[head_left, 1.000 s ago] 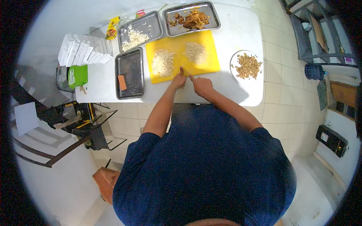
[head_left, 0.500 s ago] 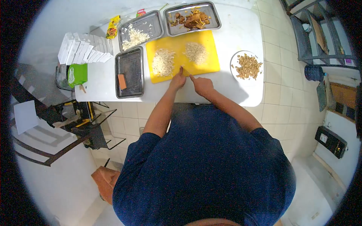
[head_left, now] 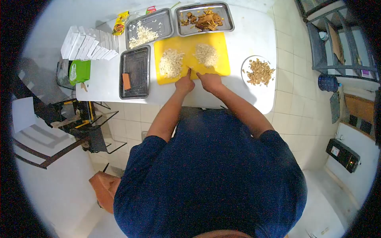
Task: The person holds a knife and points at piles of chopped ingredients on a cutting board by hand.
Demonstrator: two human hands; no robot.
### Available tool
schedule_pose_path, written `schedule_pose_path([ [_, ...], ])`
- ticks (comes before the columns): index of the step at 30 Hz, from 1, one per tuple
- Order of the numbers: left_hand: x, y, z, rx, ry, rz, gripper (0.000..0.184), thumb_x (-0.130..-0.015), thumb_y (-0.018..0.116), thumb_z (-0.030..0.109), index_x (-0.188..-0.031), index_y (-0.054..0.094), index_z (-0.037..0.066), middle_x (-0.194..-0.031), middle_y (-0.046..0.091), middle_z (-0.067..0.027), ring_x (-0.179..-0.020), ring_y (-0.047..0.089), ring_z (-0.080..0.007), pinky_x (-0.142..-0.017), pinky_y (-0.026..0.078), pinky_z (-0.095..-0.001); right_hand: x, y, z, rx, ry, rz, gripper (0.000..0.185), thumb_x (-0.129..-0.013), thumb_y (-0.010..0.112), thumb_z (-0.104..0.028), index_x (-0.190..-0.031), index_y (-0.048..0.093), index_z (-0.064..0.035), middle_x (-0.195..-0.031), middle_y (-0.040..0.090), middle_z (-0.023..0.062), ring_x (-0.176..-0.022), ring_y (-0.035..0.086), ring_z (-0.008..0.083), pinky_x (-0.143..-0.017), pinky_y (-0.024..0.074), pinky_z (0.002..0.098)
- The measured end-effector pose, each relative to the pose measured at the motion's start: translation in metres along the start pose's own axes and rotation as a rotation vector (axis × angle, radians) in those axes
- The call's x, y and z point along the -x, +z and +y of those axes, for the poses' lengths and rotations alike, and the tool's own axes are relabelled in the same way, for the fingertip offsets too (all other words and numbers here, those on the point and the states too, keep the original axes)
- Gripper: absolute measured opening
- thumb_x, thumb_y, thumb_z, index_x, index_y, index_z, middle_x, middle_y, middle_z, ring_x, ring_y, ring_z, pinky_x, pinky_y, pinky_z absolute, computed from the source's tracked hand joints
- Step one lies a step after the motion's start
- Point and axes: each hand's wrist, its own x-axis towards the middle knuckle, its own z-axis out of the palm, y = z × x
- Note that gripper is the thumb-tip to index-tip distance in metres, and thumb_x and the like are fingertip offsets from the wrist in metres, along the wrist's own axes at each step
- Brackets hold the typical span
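My left hand point(head_left: 185, 84) rests at the front edge of a yellow cutting board point(head_left: 190, 59), one finger stretched forward onto it and the others curled. Close beside it, my right hand point(head_left: 210, 82) points its index finger at the board, its other fingers folded under. No held object shows in either hand. Two heaps of pale chopped food lie on the board: a left heap point(head_left: 171, 63) just beyond my left hand and a right heap point(head_left: 206, 55) beyond my right. The undersides of both hands are hidden.
Left of the board, a dark tray point(head_left: 137, 85) holds an orange-brown block point(head_left: 126, 81). Behind stand a tray of white bits point(head_left: 162, 27) and a tray of brown pieces point(head_left: 228, 25). A plate of chopped brown pieces point(head_left: 258, 72) sits right; white boxes point(head_left: 85, 43) stand left.
My view has shifted slightly. The fingers of both hands reach a little differently at the board's front edge, with my right index finger nearer my left hand. The food heaps look unchanged.
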Motion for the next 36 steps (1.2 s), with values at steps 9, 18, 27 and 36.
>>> schedule_pose_path([
  [9, 0.008, -0.011, 0.0, -0.007, 0.013, -0.077, 0.08, -0.082, 0.049, 0.023, -0.153, 0.012, 0.027, -0.107, 0.067, -0.0175, -0.097, 0.066, -0.0315, -0.085, 0.052, -0.0431, 0.014, -0.001, 0.006, -0.055, -0.005, 0.02, 0.056, -0.086, 0.047, -0.011, -0.14, 0.044, -0.0245, -0.091, 0.068, 0.0154, -0.081, 0.068, 0.0311, -0.066, 0.0537, 0.0459],
  [18, 0.003, -0.008, 0.001, -0.014, 0.019, -0.043, 0.083, -0.08, 0.052, 0.023, -0.153, 0.013, 0.025, -0.111, 0.066, -0.0179, -0.1, 0.066, -0.0316, -0.088, 0.051, -0.0428, 0.018, 0.004, 0.013, -0.04, 0.005, 0.027, 0.058, -0.087, 0.047, -0.012, -0.143, 0.041, -0.0266, -0.085, 0.067, 0.0169, -0.074, 0.067, 0.0319, -0.063, 0.0538, 0.0454],
  [27, 0.002, -0.004, -0.007, 0.008, 0.055, -0.037, 0.085, -0.078, 0.053, 0.022, -0.153, 0.013, 0.026, -0.106, 0.067, -0.0175, -0.097, 0.066, -0.0325, -0.085, 0.052, -0.0444, 0.014, 0.016, 0.017, -0.056, -0.035, 0.095, 0.056, -0.088, 0.044, -0.012, -0.141, 0.044, -0.0274, -0.083, 0.066, 0.0167, -0.072, 0.067, 0.0327, -0.063, 0.0534, 0.0462],
  [36, 0.004, -0.011, -0.008, -0.004, 0.054, -0.075, 0.09, -0.077, 0.056, 0.022, -0.153, 0.007, 0.028, -0.111, 0.066, -0.018, -0.1, 0.065, -0.0312, -0.086, 0.052, -0.0437, 0.009, 0.019, 0.015, -0.063, -0.034, 0.145, 0.056, -0.088, 0.044, -0.013, -0.141, 0.043, -0.0293, -0.08, 0.066, 0.0167, -0.07, 0.067, 0.0315, -0.06, 0.0532, 0.045],
])
